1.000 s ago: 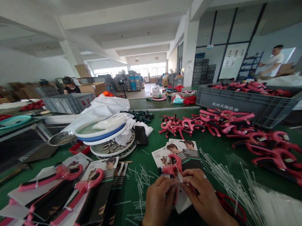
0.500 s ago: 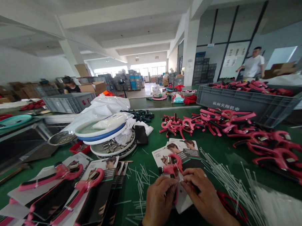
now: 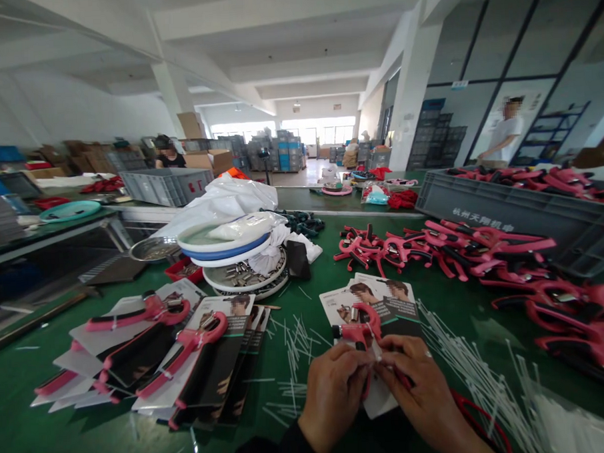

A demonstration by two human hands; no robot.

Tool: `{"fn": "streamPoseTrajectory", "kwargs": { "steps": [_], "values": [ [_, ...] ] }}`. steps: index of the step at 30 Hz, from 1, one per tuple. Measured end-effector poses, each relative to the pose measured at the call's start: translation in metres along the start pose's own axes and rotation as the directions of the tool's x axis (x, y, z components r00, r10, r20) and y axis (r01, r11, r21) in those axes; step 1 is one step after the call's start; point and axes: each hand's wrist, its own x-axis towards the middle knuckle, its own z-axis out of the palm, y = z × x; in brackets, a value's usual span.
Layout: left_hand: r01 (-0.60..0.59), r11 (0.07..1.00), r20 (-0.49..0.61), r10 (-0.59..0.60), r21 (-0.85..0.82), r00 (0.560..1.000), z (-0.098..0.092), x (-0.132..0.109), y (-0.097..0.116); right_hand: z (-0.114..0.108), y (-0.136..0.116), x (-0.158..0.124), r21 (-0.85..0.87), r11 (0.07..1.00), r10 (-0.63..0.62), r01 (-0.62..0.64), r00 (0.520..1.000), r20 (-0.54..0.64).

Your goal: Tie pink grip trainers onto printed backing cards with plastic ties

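Note:
Both hands meet over a pink and black hand grip [image 3: 367, 322] that lies on a printed card [image 3: 382, 404] at the lower middle. My left hand [image 3: 334, 392] has its fingers pinched at the grip's left side. My right hand [image 3: 421, 381], with a ring on one finger, pinches from the right. A small white piece [image 3: 376, 349] shows between the fingertips; its full shape is hidden. Which hand holds it is hard to make out. More printed cards [image 3: 398, 299] lie just behind. Loose white ties [image 3: 462, 360] are spread to the right.
Carded grips [image 3: 197, 338] are stacked at left. Pink grips [image 3: 483, 245] are heaped at right before a grey crate [image 3: 511, 210]. Stacked trays [image 3: 223, 246] stand behind left. Two people [image 3: 505, 134] are in the background.
The view has turned, so the table and hands appear further right. Both hands stay pinched over the same grip. The person at the back right has turned and moved.

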Motion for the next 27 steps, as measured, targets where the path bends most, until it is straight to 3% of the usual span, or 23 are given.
{"fn": "streamPoseTrajectory", "kwargs": {
  "steps": [8, 14, 22, 27],
  "values": [
    [0.009, 0.999, 0.048, -0.011, 0.053, 0.999, -0.003, 0.000, 0.001, 0.000, -0.003, -0.003, -0.025, 1.000, -0.011, 0.010, 1.000, -0.029],
    [-0.021, 1.000, 0.058, 0.021, 0.000, 0.998, -0.001, -0.001, 0.000, 0.002, -0.005, -0.008, -0.133, 0.988, -0.081, 0.083, 0.996, 0.023],
    [0.046, 0.995, 0.061, -0.040, -0.094, 0.997, -0.004, 0.003, 0.001, 0.004, -0.002, -0.011, -0.026, 0.999, -0.025, 0.023, 0.997, -0.079],
    [0.050, 0.988, 0.057, -0.042, -0.145, 0.997, -0.001, 0.002, -0.001, 0.000, -0.009, -0.007, -0.009, 1.000, 0.010, -0.011, 0.999, -0.042]
  ]
}}
